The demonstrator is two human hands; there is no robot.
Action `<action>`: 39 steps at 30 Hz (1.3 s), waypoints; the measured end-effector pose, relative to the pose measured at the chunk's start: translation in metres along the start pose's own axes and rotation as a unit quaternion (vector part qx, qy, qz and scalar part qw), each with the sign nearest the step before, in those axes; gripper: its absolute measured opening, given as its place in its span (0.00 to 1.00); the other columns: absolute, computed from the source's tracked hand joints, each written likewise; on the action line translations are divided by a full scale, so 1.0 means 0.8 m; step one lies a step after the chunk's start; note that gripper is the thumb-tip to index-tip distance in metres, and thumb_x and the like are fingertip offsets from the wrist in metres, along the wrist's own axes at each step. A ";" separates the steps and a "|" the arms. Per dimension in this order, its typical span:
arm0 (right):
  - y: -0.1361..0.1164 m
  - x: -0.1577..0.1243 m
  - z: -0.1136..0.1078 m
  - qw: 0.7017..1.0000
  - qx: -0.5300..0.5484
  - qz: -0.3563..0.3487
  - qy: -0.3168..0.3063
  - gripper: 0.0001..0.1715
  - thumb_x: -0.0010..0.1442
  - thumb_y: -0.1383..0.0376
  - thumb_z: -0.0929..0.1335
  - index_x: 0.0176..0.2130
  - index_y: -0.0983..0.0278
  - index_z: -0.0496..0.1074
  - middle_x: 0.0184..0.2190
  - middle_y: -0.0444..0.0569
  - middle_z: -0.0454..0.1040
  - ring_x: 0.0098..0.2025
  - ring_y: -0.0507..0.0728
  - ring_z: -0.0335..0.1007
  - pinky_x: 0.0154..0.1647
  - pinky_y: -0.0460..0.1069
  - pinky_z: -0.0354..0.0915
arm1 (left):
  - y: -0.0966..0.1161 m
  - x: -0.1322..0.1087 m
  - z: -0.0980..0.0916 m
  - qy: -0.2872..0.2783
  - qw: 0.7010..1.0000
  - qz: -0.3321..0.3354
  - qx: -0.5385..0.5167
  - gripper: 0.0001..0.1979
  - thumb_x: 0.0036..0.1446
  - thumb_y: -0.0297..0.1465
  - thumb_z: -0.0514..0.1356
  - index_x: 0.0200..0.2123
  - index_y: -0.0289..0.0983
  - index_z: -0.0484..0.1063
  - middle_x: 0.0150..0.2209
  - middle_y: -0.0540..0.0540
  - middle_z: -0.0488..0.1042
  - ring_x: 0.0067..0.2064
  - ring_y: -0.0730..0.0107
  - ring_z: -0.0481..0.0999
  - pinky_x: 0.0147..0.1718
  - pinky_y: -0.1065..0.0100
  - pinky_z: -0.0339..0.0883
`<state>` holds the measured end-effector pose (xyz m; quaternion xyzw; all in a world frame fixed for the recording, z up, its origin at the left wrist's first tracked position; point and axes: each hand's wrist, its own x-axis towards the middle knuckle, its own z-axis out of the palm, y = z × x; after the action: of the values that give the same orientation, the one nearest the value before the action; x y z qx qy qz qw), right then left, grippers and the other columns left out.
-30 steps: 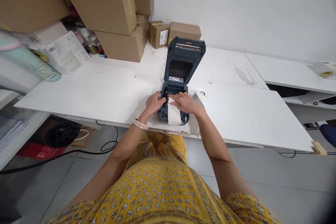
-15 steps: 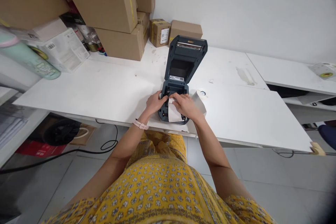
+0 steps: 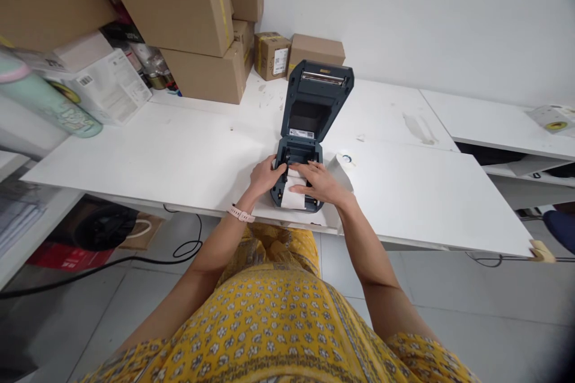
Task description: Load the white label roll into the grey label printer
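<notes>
A dark label printer stands on the white table with its lid swung up. My left hand grips the printer's left side, thumb over the inner edge by the guide. A white paper strip lies over the printer's front, coming from inside the bay. Over that strip is my right hand, fingers stretched out and thumb spread apart, touching the paper. Its fingers partly hide what sits in the bay. Just right of the printer, a white label roll rests on the table.
Cardboard boxes are stacked at the back left, with two smaller boxes behind the printer. A mint bottle and a white carton stand far left. The table's front edge runs close to my body.
My right hand has opened from a pinch on the paper to spread fingers. The strip's front end has shifted slightly left. My left hand has stayed on the printer.
</notes>
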<state>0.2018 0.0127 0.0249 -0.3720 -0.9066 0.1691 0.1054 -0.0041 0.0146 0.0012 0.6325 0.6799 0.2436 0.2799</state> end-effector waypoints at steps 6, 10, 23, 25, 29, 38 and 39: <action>0.006 0.003 -0.004 1.000 -0.003 -0.021 -0.018 0.41 0.66 0.41 0.62 0.68 0.60 0.59 0.65 0.56 0.68 0.67 0.67 0.64 0.71 0.66 0.51 | 0.005 -0.006 0.001 0.004 1.000 -0.018 0.007 0.26 0.62 0.47 0.55 0.59 0.43 0.71 0.40 0.44 0.81 0.42 0.56 0.79 0.39 0.64 0.67; 0.007 0.005 -0.009 0.999 -0.010 -0.039 -0.031 0.41 0.66 0.42 0.63 0.68 0.60 0.58 0.65 0.56 0.68 0.66 0.68 0.65 0.73 0.68 0.46 | 0.008 -0.010 -0.001 0.004 1.000 -0.026 0.011 0.27 0.62 0.48 0.55 0.60 0.44 0.70 0.40 0.44 0.81 0.43 0.55 0.79 0.39 0.63 0.67; 0.020 0.008 -0.017 0.995 0.020 -0.065 -0.072 0.50 0.61 0.36 0.63 0.71 0.58 0.53 0.69 0.57 0.62 0.71 0.66 0.58 0.76 0.69 0.33 | 0.013 -0.012 -0.003 0.004 0.999 -0.036 0.021 0.27 0.62 0.48 0.55 0.61 0.44 0.70 0.43 0.43 0.81 0.46 0.53 0.79 0.42 0.62 0.68; 0.021 0.008 -0.017 0.995 0.020 -0.064 -0.071 0.50 0.61 0.36 0.64 0.71 0.58 0.53 0.69 0.57 0.63 0.70 0.66 0.58 0.76 0.69 0.33 | 0.014 -0.013 -0.003 0.006 0.999 -0.033 0.028 0.26 0.63 0.47 0.55 0.60 0.44 0.70 0.44 0.43 0.81 0.47 0.53 0.79 0.44 0.61 0.68; 0.024 0.010 -0.015 0.995 0.021 -0.063 -0.072 0.52 0.60 0.36 0.65 0.70 0.60 0.54 0.68 0.58 0.64 0.70 0.68 0.58 0.76 0.69 0.33 | 0.017 -0.020 -0.002 0.026 0.999 -0.015 0.037 0.25 0.64 0.44 0.54 0.59 0.40 0.70 0.51 0.40 0.77 0.53 0.53 0.76 0.50 0.58 0.69; 0.028 0.011 -0.011 0.995 0.006 -0.075 -0.059 0.51 0.60 0.37 0.66 0.69 0.63 0.56 0.65 0.60 0.68 0.67 0.67 0.64 0.76 0.67 0.36 | 0.025 -0.064 0.012 0.055 0.964 0.251 0.063 0.21 0.65 0.33 0.53 0.60 0.38 0.69 0.62 0.39 0.71 0.65 0.57 0.66 0.66 0.53 0.56; 0.029 0.010 -0.011 0.995 0.004 -0.078 -0.055 0.50 0.61 0.38 0.66 0.69 0.63 0.56 0.65 0.60 0.67 0.67 0.67 0.64 0.76 0.67 0.36 | 0.023 -0.068 0.012 0.045 0.960 0.266 0.071 0.20 0.66 0.33 0.52 0.58 0.38 0.71 0.62 0.39 0.71 0.65 0.57 0.66 0.67 0.52 0.55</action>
<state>0.2136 0.0357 0.0243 -0.2901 -0.9365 0.1841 0.0696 0.0185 -0.0379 0.0108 0.7974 0.5143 0.2886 0.1281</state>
